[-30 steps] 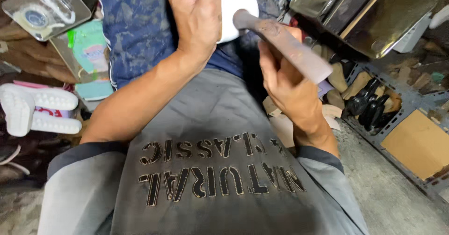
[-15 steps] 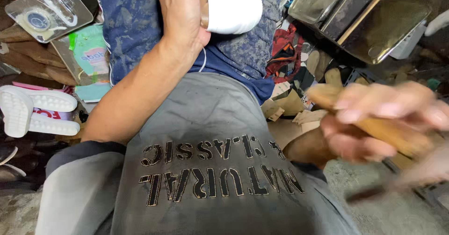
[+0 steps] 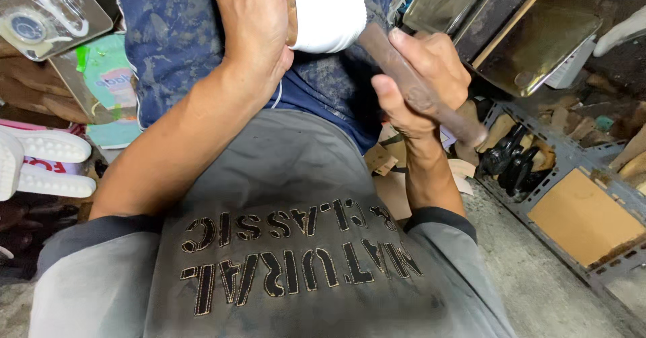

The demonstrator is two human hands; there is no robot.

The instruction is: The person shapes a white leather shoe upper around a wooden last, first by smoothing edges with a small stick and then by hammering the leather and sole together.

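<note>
My left hand (image 3: pixel 252 31) clamps a white shoe (image 3: pixel 326 11) against my lap, over the stained blue denim apron (image 3: pixel 175 35); only part of the shoe shows at the top edge. My right hand (image 3: pixel 420 75) grips the brown wooden handle of a hammer (image 3: pixel 417 92), which slants from the shoe down to the right. The hammer's head end sits right at the white shoe, hidden behind it. My grey shirt fills the bottom of the view.
White-soled shoes (image 3: pixel 47 163) lie at the left beside plastic blister packs (image 3: pixel 47 11). At the right stand metal boxes (image 3: pixel 498 21), a grey metal rack (image 3: pixel 579 170) holding black heels (image 3: pixel 515 163), a cardboard sheet (image 3: pixel 582 217), and leather scraps (image 3: pixel 387 159) on the concrete floor.
My right hand swung the hammer down and away to the right, then came back up against the shoe. My left hand closed over the shoe and stays on it.
</note>
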